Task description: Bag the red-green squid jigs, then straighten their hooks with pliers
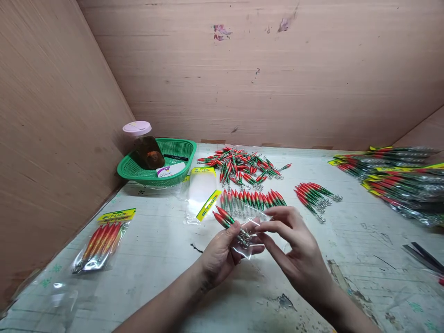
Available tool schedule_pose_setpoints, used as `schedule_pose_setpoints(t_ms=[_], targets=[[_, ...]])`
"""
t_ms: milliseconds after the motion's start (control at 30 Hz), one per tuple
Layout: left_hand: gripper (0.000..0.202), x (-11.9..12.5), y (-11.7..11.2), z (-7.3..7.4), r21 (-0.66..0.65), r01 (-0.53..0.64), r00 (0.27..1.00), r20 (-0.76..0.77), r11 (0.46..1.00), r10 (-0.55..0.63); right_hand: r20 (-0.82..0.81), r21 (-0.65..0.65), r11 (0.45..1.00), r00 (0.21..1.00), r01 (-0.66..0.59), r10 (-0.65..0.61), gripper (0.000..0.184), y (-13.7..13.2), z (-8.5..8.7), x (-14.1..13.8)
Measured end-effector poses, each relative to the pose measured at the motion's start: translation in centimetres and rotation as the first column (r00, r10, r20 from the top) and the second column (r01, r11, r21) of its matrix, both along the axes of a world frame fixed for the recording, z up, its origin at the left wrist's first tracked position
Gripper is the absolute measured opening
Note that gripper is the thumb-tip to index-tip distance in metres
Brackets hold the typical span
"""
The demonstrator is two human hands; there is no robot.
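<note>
My left hand (219, 252) is closed around a clear plastic bag (245, 252), thumb on top. Inside the bag lie a few squid-jig-like fishing lures (225, 216), red at one end and green toward the hooks. The bag's yellow "BCT LURE" header (209, 206) points up and left. My right hand (300, 247) has its fingertips bent against the bag's right edge, seemingly pinching the film. Just beyond the bag stands a neat row of similar lures (255, 199). A stack of empty header bags (203, 182) lies left of that row.
A loose heap of lures (243, 166) lies at the back; a smaller group (312, 199) is to the right. Filled packs (402, 185) pile up at far right, near scissors (425, 259). A green basket (138, 175) holds a pink-lidded jar (149, 152). Another filled pack (104, 240) lies left.
</note>
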State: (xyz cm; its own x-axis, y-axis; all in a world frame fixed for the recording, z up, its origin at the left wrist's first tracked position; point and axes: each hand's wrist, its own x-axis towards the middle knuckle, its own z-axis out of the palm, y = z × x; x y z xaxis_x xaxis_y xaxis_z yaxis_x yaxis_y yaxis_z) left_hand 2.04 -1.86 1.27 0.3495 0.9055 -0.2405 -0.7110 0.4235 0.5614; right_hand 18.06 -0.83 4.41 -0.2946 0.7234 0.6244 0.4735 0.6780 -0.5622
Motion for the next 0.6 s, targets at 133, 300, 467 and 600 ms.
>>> schedule_pose_setpoints(t_ms=[133, 300, 467, 600], targets=[[0.027, 0.1, 0.3, 0.4, -0.158, -0.221, 0.967, 0.095, 0.962, 0.237, -0.058, -0.190, 0.964, 0.983, -0.183, 0.175, 0.021, 0.7, -0.1, -0.9], [0.029, -2.3, 2.0, 2.1, -0.273, -0.384, 0.900, 0.101, 0.882, 0.423, -0.191, -0.329, 0.925, 0.973, -0.190, 0.132, 0.020, 1.3, -0.2, -1.1], [0.039, -5.2, 3.6, 3.1, -0.251, -0.512, 0.818, 0.148, 0.821, 0.555, 0.193, -0.495, 0.844, 0.920, -0.208, 0.340, 0.013, 0.6, -2.5, -1.3], [0.042, -4.9, 3.6, 2.7, -0.252, -0.468, 0.847, 0.145, 0.847, 0.511, 0.443, -0.398, 0.912, 0.850, -0.098, 0.285, 0.024, -0.7, -5.6, -2.6]])
